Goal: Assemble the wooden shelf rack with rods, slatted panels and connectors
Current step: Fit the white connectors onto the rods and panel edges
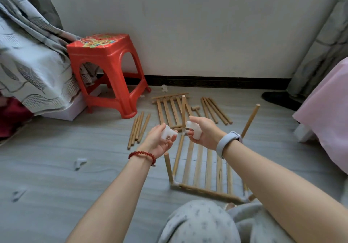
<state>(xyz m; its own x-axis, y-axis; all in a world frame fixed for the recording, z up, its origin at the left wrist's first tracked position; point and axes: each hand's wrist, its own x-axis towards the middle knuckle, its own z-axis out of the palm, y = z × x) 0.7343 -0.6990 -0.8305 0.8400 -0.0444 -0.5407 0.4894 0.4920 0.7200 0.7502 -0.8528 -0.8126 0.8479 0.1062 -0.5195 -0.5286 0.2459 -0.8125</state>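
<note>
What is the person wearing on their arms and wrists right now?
Both forearms are bare, with no sleeves in view. The left hand has a bracelet of dark red round beads around its wrist. The right hand has a pale lilac-grey smooth wristband, like a fitness band, around its wrist. No gloves or rings can be seen.

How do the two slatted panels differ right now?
The near panel already has white connectors at its corners and upright rods plugged in; the far panel has neither. The near panel sits right in front of the person, below both hands; the far panel lies flat near the wall, beside loose rods. Both are pale wood with parallel slats.
</note>
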